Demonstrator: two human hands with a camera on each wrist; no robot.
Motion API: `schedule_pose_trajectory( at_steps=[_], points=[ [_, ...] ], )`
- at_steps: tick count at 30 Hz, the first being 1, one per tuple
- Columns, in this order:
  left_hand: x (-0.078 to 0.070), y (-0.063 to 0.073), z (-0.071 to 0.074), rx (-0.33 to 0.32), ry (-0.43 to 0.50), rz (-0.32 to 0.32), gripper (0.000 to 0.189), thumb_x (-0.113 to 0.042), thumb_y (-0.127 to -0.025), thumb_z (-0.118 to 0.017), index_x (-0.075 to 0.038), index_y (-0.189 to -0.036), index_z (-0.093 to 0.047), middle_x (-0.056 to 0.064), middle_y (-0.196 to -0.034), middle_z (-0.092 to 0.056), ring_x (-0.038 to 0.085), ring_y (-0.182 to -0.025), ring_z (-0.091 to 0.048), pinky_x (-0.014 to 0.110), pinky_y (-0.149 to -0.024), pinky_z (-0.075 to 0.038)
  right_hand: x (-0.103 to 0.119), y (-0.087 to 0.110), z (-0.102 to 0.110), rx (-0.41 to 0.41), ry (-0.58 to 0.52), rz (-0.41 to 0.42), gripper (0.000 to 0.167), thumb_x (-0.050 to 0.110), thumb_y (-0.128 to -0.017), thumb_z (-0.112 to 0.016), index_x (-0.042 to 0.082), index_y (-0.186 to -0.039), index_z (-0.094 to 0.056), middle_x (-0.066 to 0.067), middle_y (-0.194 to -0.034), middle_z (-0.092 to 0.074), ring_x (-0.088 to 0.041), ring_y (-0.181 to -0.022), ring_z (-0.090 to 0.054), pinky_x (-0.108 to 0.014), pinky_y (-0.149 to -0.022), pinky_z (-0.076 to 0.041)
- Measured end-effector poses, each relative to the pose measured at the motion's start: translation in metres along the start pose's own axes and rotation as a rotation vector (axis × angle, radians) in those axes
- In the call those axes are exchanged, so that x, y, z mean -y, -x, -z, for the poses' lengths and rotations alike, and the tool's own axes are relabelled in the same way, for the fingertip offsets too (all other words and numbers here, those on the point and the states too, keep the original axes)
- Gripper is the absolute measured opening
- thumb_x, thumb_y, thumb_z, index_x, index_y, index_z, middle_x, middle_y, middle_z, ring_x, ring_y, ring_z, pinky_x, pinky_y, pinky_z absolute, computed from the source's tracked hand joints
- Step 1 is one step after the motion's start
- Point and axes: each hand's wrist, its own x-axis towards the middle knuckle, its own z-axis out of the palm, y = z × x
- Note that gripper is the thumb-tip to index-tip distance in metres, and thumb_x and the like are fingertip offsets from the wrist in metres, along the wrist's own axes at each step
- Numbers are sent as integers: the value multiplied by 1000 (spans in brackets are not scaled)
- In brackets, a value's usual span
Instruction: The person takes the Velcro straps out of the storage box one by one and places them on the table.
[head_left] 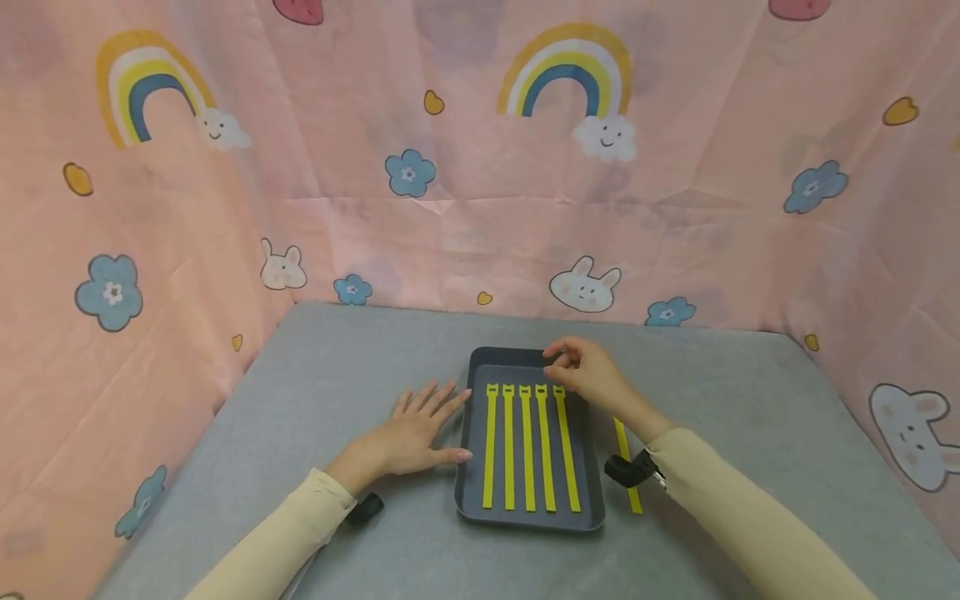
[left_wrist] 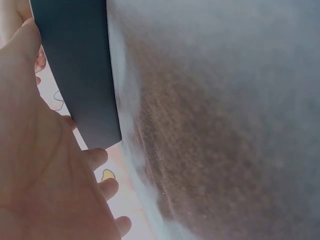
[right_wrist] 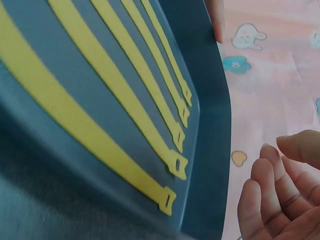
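Several yellow hook-and-loop cable ties (head_left: 527, 450) lie side by side in a dark grey tray (head_left: 525, 521), their slotted heads toward its far end. The rightmost tie slants a little. My left hand (head_left: 412, 433) is spread at the tray's left side, thumb and index fingertips right at the rim. In the left wrist view its palm (left_wrist: 45, 150) shows beside the tray's outer wall (left_wrist: 80, 75). Above the far right corner, my right hand (head_left: 592, 375) hovers with loosely bent fingers and nothing between them. The right wrist view shows its thumb and fingertips (right_wrist: 262, 170) beyond the tray's end wall.
Another yellow cable tie (head_left: 631, 492) lies on the grey table (head_left: 360, 358) right of the tray, partly hidden by the right wrist and its black wrist camera (head_left: 630, 469). A patterned pink curtain (head_left: 480, 233) rises behind the table and on both sides.
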Motion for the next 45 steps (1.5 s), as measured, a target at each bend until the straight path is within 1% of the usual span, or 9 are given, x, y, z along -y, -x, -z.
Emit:
schedule_pose_trajectory(
  at_steps=[4,8,13,16,20,24,30,35,45],
  points=[
    [-2,1,1,9,-6,14,92,-74,-90,-46,-29,-161,-7,5,-170,-6,37,-156,-5,66,-121,-6,3,-4,-6,16,-16,25,31,14,-94,-66,1,-121,-61,-22,-91,-70,-35,-75,-63,-33,-64,-49],
    [-2,1,1,16,-10,28,92,-75,-90,-45,-31,-161,-6,3,-170,-6,36,-157,-5,66,-121,-6,7,-7,-13,19,-21,49,31,15,-94,-66,0,-121,-61,-20,-89,-70,-35,-75,-63,-32,-65,-50],
    [-2,0,0,18,-9,38,92,-76,-89,-45,-31,-161,-7,3,-170,-7,35,-157,-6,66,-121,-6,11,-13,-22,41,-25,64,34,18,-95,-66,0,-122,-61,-24,-92,-70,-38,-76,-63,-31,-65,-50],
    [-2,0,1,13,-4,36,92,-75,-90,-46,-30,-161,-8,4,-169,-9,36,-156,-6,66,-121,-6,13,-17,-30,54,-38,41,34,20,-95,-67,1,-123,-61,-23,-94,-70,-39,-78,-64,-31,-67,-52],
    [-1,0,1,6,0,35,91,-74,-90,-46,-31,-161,-9,4,-169,-10,36,-156,-7,67,-120,-7,15,-21,-39,59,-58,21,33,18,-93,-69,0,-120,-62,-21,-93,-71,-37,-79,-66,-37,-69,-55],
    [-1,0,1,7,-2,35,91,-75,-90,-46,-31,-161,-9,4,-169,-11,37,-156,-7,67,-120,-7,16,-25,-49,53,-44,7,31,17,-93,-70,0,-118,-63,-21,-91,-70,-34,-76,-66,-33,-66,-54],
    [-2,0,1,9,-5,34,91,-75,-90,-46,-31,-161,-9,3,-169,-11,37,-156,-7,67,-120,-8,15,-29,-60,54,-8,-40,35,19,-92,-71,1,-122,-63,-14,-87,-70,-24,-73,-65,-29,-65,-53],
    [-1,0,0,10,1,31,91,-74,-90,-46,-31,-161,-8,3,-169,-10,36,-156,-6,67,-120,-7,15,-33,-67,47,16,-83,36,20,-90,-73,3,-120,-65,-10,-84,-72,-23,-69,-66,-28,-60,-51],
    [-1,1,0,12,-2,32,91,-75,-89,-46,-33,-160,-7,2,-169,-9,36,-157,-6,68,-120,-8,15,-33,-75,65,47,-118,35,20,-88,-76,4,-117,-66,-8,-72,-67,-21,-59,-61,-28,-55,-48]
  ],
)
